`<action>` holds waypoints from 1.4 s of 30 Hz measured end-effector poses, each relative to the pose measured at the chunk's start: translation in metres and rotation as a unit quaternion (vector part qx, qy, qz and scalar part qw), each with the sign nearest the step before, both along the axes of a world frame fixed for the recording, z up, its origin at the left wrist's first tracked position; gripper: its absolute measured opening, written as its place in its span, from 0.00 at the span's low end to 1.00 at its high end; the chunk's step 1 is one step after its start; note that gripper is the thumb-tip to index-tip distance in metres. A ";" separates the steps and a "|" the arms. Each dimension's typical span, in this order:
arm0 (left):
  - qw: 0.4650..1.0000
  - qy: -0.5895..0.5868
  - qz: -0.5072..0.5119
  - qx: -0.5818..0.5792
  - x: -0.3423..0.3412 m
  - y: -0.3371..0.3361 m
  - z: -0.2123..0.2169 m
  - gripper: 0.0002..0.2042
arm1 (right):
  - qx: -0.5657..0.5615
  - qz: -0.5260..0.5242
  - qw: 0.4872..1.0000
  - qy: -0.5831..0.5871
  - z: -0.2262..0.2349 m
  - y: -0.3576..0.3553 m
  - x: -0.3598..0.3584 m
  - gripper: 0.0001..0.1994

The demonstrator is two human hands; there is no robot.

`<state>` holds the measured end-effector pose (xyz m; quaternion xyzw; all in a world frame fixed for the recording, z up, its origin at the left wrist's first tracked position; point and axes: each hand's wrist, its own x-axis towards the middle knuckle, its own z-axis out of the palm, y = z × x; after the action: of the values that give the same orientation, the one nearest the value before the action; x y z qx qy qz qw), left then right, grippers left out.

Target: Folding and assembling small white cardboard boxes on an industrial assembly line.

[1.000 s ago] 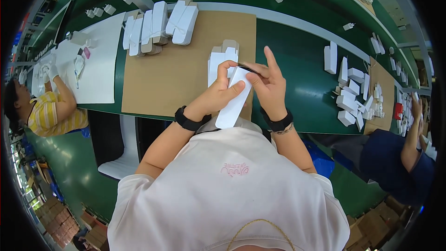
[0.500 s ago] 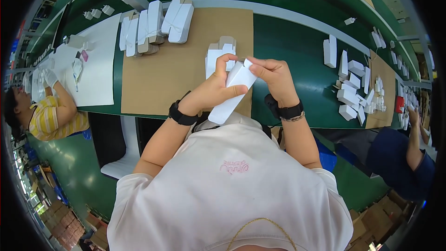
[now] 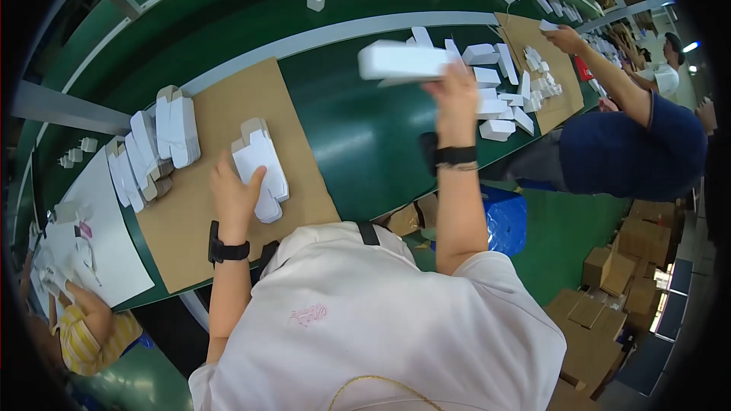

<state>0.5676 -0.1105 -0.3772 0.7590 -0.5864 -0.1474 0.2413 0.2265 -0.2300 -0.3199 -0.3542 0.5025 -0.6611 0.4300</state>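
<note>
The fingers of the right hand (image 3: 455,95) are closed around a folded white box (image 3: 402,61), held up over the green belt (image 3: 358,129). The left hand (image 3: 234,194) is laid, fingers loosely together, on flat white boxes (image 3: 260,167) on the cardboard sheet (image 3: 228,114).

Matt white card box (image 3: 402,61) held at 12 o'clock, flat white card blanks (image 3: 260,169), matt brown cardboard sheet (image 3: 228,183), smooth semi-gloss green belt (image 3: 358,137).
</note>
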 end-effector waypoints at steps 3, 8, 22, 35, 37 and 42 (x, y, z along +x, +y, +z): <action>0.996 0.013 0.041 0.079 0.003 0.005 -0.013 0.32 | 0.019 -0.187 0.975 -0.116 -0.033 -0.008 -0.051 0.29; 0.983 0.091 0.081 0.135 0.005 0.005 -0.002 0.24 | 0.057 -0.021 0.996 -0.066 -0.055 0.026 0.036 0.29; 0.984 0.166 -0.043 -0.044 -0.040 0.019 0.058 0.08 | 0.017 0.370 0.911 0.181 -0.013 0.074 0.156 0.15; 0.805 0.584 -0.102 -0.037 -0.047 0.025 0.054 0.37 | 0.013 0.362 0.932 -0.009 0.011 0.080 0.167 0.06; 0.819 0.562 -0.098 -0.061 -0.040 0.021 0.057 0.35 | 0.045 0.348 0.925 -0.147 0.009 0.088 0.179 0.05; 0.745 0.658 -0.098 0.037 -0.037 0.029 0.057 0.24 | 0.122 0.474 0.869 -0.065 -0.004 0.088 0.162 0.06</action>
<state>0.5304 -0.0818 -0.3204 0.4198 -0.3474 -0.6549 0.5237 0.3885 -0.1420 -0.3237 -0.4509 0.3211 -0.3328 0.7634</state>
